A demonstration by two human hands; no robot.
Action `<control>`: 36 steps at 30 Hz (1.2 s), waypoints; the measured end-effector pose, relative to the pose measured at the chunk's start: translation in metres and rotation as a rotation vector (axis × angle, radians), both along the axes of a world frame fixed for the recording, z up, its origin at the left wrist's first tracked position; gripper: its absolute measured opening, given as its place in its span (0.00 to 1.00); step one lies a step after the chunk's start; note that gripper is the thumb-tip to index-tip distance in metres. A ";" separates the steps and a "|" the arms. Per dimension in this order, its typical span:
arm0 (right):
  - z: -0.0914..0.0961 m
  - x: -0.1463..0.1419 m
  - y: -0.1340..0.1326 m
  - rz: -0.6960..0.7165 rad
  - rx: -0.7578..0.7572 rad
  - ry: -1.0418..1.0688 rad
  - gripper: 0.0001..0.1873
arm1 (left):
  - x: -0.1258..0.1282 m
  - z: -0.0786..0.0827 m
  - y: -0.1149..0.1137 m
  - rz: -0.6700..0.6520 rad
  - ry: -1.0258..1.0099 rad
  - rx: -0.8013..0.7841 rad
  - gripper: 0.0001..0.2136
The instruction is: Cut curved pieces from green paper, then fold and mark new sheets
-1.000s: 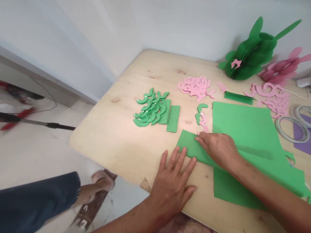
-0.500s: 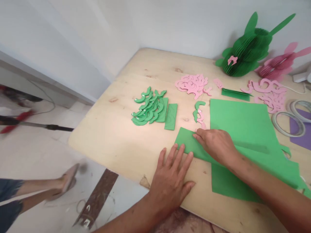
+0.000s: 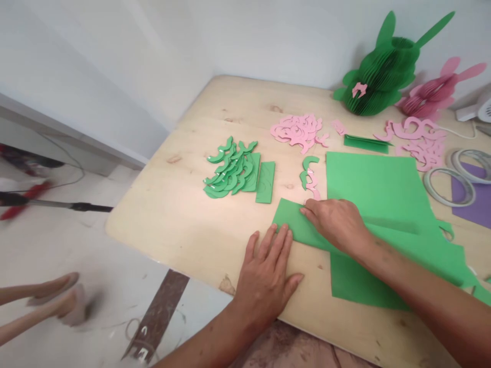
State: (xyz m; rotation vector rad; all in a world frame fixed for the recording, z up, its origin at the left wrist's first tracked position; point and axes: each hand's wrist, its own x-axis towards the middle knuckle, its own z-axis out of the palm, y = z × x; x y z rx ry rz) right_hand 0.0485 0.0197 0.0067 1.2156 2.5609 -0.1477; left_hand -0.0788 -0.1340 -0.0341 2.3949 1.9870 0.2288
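My left hand (image 3: 266, 273) lies flat on the wooden table (image 3: 180, 225), fingers stretched out, fingertips touching the near edge of a folded green paper sheet (image 3: 295, 225). My right hand (image 3: 335, 222) presses down on that same sheet, fingers flat along its fold. The sheet lies across larger green sheets (image 3: 372, 189) underneath. Just beyond my right fingertips sit a few small green and pink cut-out shapes (image 3: 310, 179).
A pile of green curved cut-outs (image 3: 230, 171) lies left of centre; pink cut-outs (image 3: 297, 130) lie behind. Green (image 3: 379, 71) and pink (image 3: 431, 94) honeycomb paper rabbits stand at the wall. Tape rolls (image 3: 447, 186) and purple paper (image 3: 473, 199) lie right. Another person's feet (image 3: 53, 301) are on the floor.
The view has shifted slightly; both hands stay pressed on the green sheet. The other person's legs on the floor have moved away to the left.
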 end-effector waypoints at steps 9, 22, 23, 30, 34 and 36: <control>0.000 0.000 0.001 0.009 -0.016 0.002 0.18 | 0.003 -0.001 -0.001 0.024 -0.024 0.002 0.29; 0.000 0.000 0.000 0.009 -0.020 -0.021 0.18 | 0.006 -0.001 -0.005 0.142 -0.069 -0.042 0.31; 0.000 0.000 0.000 0.008 -0.021 -0.017 0.18 | 0.006 -0.002 -0.005 0.144 -0.065 -0.043 0.32; -0.002 0.000 0.001 0.008 -0.034 0.003 0.18 | -0.006 -0.001 -0.014 0.195 -0.023 -0.065 0.33; -0.002 0.000 0.000 0.004 -0.035 0.003 0.17 | -0.005 0.005 -0.014 0.199 0.019 -0.029 0.32; -0.001 0.000 -0.001 0.001 -0.027 0.003 0.17 | 0.002 0.006 -0.011 0.101 0.025 -0.011 0.31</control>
